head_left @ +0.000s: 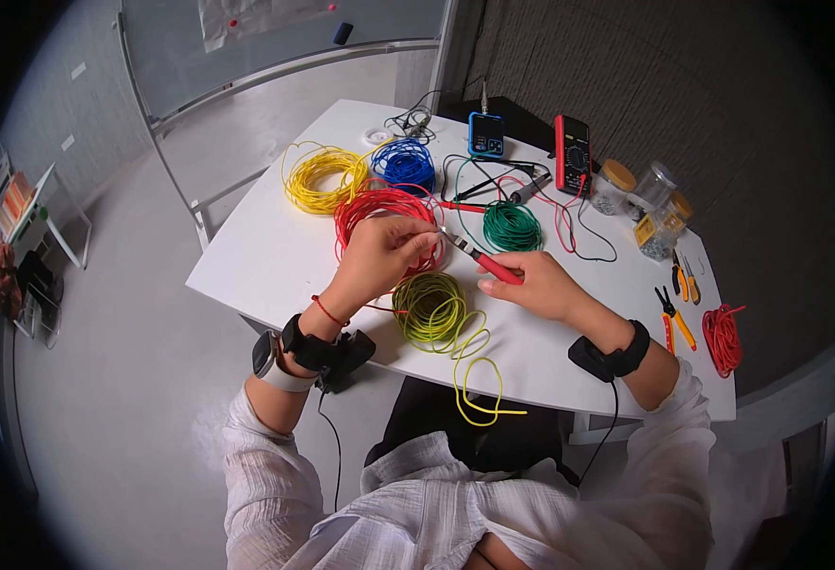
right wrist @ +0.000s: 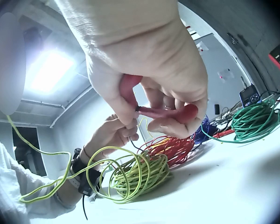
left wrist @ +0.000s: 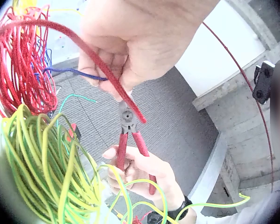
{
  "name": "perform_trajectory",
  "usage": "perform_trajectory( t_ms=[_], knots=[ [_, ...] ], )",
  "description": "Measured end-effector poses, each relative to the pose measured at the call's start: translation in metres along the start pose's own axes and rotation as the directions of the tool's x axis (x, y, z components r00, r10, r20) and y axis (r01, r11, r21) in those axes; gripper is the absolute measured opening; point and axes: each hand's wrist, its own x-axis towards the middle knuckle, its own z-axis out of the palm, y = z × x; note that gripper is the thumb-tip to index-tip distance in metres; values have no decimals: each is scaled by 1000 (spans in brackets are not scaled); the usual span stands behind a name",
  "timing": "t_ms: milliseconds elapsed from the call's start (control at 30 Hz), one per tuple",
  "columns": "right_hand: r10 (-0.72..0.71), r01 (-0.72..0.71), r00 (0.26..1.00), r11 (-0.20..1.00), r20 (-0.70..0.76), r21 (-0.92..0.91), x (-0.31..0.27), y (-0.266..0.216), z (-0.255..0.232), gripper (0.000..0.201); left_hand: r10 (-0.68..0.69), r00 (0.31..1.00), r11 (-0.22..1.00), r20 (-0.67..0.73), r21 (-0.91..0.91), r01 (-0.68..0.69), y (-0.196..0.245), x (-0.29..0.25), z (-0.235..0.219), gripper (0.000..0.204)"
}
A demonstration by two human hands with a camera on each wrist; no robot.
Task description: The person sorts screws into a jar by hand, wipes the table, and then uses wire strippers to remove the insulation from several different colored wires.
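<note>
My left hand [head_left: 384, 255] is over the red wire coil [head_left: 360, 204], thumb and fingers pinched together. In the left wrist view a blue wire [left wrist: 74, 71] runs into its curled fingers. My right hand [head_left: 541, 283] grips red-handled pliers [head_left: 493, 264], their metal head right at the left fingertips. The handles stand somewhat spread in the left wrist view, and the left fingers partly hide the jaw tips. A red strand [left wrist: 91, 53] crosses close before that camera. Below the hands lies a yellow-green wire coil [head_left: 429, 313], its loose end hanging past the table edge.
Yellow [head_left: 317, 180], blue [head_left: 404, 166] and green [head_left: 512, 228] wire coils lie around the red one. Behind them stand a blue handheld meter [head_left: 486, 135] and a red multimeter [head_left: 572, 157] with leads. Jars [head_left: 612, 185], orange-handled tools [head_left: 674, 318] and a red wire bundle [head_left: 721, 340] are at right.
</note>
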Motion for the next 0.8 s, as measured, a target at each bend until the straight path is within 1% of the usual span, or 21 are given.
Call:
perform_trajectory(
  t_ms=[67,167,233,267,333,467,533,567,633,667,700,767,800],
  knots=[
    [-5,4,1000,1000,-18,-21,-1,-1,0,39,36,998,999,-47,-19,-37,-2,0,2,18],
    [-31,27,998,997,-61,-69,-3,-2,0,37,21,999,998,-37,-57,-24,-4,0,4,18],
    [39,-45,999,987,-38,-152,-5,-8,-1,30,27,999,999,-33,-40,-28,-3,0,4,18],
    [39,-45,998,987,-39,-151,-6,-12,-1,30,32,999,999,-30,-23,-32,-2,-1,4,18],
    [69,-80,996,968,-55,-240,-8,-18,-2,28,26,999,999,-29,-25,-27,-3,-1,5,17],
    [26,-41,997,979,-78,-202,-7,-3,2,30,31,999,999,-34,-19,-32,-4,0,6,17],
    [-65,16,971,978,-231,-209,-6,5,2,27,32,999,998,-43,-45,-34,-3,0,5,16],
    [-65,16,970,978,-234,-209,-6,8,0,27,32,998,997,-55,-72,-36,-2,0,5,16],
    [119,-130,956,991,-269,-21,-5,15,-8,34,42,998,995,-51,-88,-46,-2,-1,4,16],
    [137,-135,959,991,-249,22,-7,20,-10,32,49,998,993,-50,-105,-54,-2,-2,3,16],
    [135,-133,959,991,-250,23,-12,21,-12,32,49,997,993,-50,-102,-54,-1,-4,2,16],
    [225,-189,959,961,-173,203,-28,11,-15,25,214,972,975,-99,85,-206,2,-9,-1,21],
    [218,-182,961,961,-169,207,-35,11,-17,25,213,972,975,-102,94,-203,6,-15,-5,21]
  ],
)
